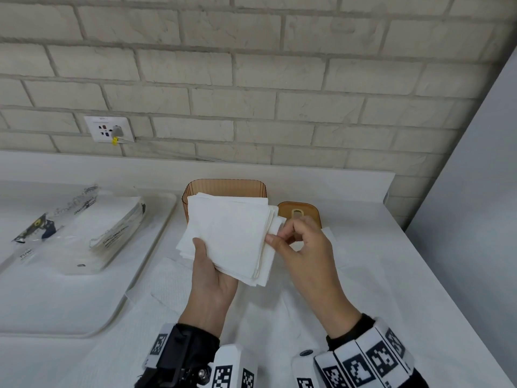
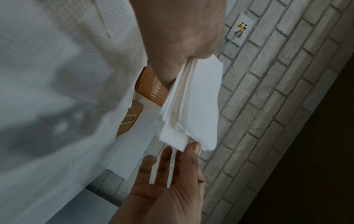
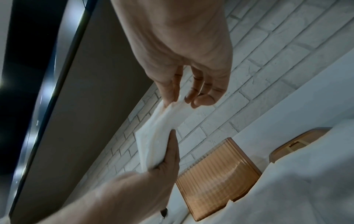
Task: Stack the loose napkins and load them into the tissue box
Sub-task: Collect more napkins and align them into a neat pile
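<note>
At the far left of the head view a white tray (image 1: 156,247) lies on the counter (image 1: 391,247) and carries clear plastic packs of napkins (image 1: 112,228). Above it, in the left part of the brick wall (image 1: 251,79), sits a white socket plate (image 1: 109,128) with a plug in it. Toward the middle, loose sheets of paper (image 1: 167,287) are spread flat on the counter in the lower part of the frame. Over them the left hand (image 1: 212,281) holds a stack of white napkins (image 1: 229,233) in the air, thumb lying across the top of the stack and fingers curled beneath it. Directly behind the stack, near the centre of the frame, stands the open amber box (image 1: 223,186) with ribbed walls. Right of the stack, the right hand (image 1: 305,247) pinches the stack's right edge between thumb and forefinger, the other fingers curled loosely. Just behind that hand the amber lid (image 1: 299,211) with its slot lies flat on the counter beside the box.
</note>
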